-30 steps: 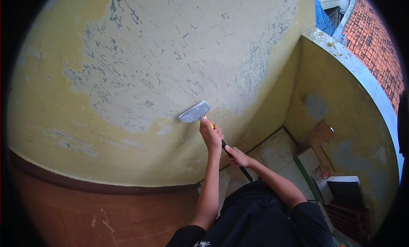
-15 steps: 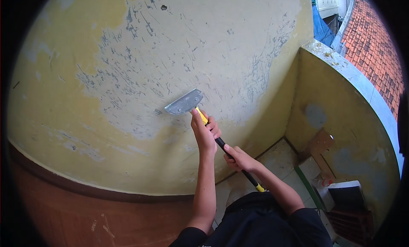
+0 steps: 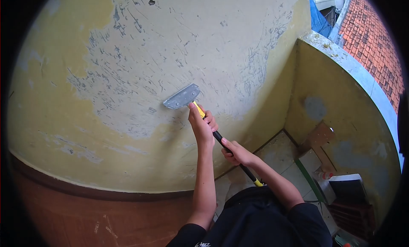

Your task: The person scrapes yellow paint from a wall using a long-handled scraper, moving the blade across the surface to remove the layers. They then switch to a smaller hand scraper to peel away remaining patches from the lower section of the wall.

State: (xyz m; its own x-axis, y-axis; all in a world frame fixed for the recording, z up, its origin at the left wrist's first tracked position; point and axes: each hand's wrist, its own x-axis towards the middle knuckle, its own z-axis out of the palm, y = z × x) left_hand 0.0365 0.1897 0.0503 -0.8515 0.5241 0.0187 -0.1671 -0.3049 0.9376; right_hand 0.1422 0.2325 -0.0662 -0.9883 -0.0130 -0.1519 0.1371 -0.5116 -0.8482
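A long-handled scraper (image 3: 182, 97) has a wide grey metal blade, a yellow neck and a black handle with a yellow end near my waist. Its blade is at the wall (image 3: 221, 42), over a pale, scratched area bordered by yellow paint; whether it touches cannot be made out. Just below the blade, my left hand (image 3: 202, 121) is wrapped round the yellow neck, thumb pointing up it. Lower down, my right hand (image 3: 235, 153) grips the black handle.
At the right stands a low curved wall (image 3: 341, 55) with a pale top. Beyond it is an orange tiled roof (image 3: 370, 38). A brown cardboard piece (image 3: 321, 135) and a dark red slatted object (image 3: 351, 219) are at the lower right. Brown surface (image 3: 85, 217) lies at lower left.
The scraper and both hands sit slightly higher and to the left in view. The camera view has shifted a little, with the wall marks displaced left. Both hands keep their hold.
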